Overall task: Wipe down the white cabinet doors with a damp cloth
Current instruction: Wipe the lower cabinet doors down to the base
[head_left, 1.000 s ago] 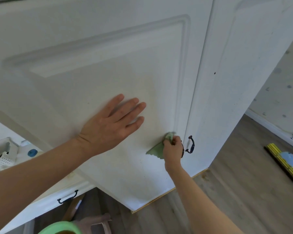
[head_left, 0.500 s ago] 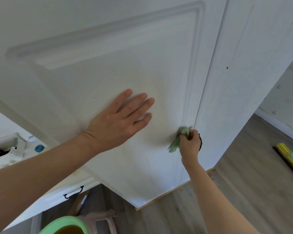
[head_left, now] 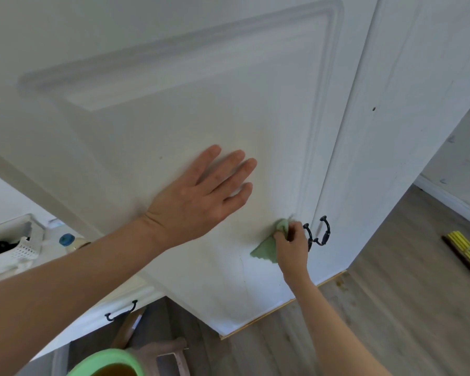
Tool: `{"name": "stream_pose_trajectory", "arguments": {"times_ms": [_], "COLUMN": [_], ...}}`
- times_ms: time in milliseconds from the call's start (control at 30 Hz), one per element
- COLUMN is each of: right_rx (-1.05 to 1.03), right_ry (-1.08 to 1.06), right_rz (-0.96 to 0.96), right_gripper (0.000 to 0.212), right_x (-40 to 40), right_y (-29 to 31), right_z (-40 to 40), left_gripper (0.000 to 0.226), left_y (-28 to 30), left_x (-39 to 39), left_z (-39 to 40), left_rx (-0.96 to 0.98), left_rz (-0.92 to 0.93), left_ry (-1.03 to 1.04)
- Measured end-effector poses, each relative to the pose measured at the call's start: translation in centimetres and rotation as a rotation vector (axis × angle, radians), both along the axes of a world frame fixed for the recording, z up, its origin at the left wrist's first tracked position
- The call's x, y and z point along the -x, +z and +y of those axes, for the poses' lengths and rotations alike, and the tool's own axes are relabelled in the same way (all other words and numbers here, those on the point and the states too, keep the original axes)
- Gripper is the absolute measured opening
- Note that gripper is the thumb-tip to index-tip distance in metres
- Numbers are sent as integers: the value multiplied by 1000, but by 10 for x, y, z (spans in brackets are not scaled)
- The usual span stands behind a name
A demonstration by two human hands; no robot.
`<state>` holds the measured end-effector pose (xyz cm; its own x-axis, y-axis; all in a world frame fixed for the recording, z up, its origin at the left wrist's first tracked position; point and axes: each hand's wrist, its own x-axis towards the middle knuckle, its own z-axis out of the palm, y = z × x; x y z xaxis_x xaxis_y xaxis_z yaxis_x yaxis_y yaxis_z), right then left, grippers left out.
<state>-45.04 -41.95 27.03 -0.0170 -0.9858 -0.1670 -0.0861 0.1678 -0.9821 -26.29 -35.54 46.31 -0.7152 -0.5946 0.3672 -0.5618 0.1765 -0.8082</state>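
The big white door (head_left: 174,118) fills the view, and the left hand (head_left: 198,202) lies flat on it with fingers spread. At 4 o'clock the right hand (head_left: 292,244) pinches the green cloth (head_left: 266,252) against the door beside the handles (head_left: 316,233). I think lots of wiping is left, since only this low corner is being rubbed.

White cabinet door (head_left: 174,109), green cloth (head_left: 266,252), black handles (head_left: 324,232).

The left hand (head_left: 201,196) is held flat, fingers straight and slightly spread, at the end of an outstretched arm. Lower and to its right, the right hand (head_left: 292,244) is curled tight, wrist bent.
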Motion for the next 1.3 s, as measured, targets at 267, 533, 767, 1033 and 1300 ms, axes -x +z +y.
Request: {"name": "stream_pose_trajectory", "arguments": {"times_ms": [267, 533, 767, 1033, 1300], "right_rx": [-260, -35, -477, -137, -419], "right_ry": [-48, 163, -50, 129, 43], "right_rz": [-140, -278, -137, -303, -343], "right_gripper": [23, 10, 14, 9, 13], "right_x": [-8, -62, -46, -84, -127], "right_y": [-39, -8, -59, -15, -13], "right_z": [7, 68, 53, 96, 130], "left_gripper": [48, 43, 35, 36, 27], "left_y": [-54, -41, -35, -34, -37], "left_x": [-11, -18, -31, -30, -32], "left_z": [18, 30, 37, 36, 35], "left_rx": [-206, -267, -217, -238, -234], "left_rz": [-133, -63, -88, -40, 25], "left_ry": [97, 24, -22, -54, -103]}}
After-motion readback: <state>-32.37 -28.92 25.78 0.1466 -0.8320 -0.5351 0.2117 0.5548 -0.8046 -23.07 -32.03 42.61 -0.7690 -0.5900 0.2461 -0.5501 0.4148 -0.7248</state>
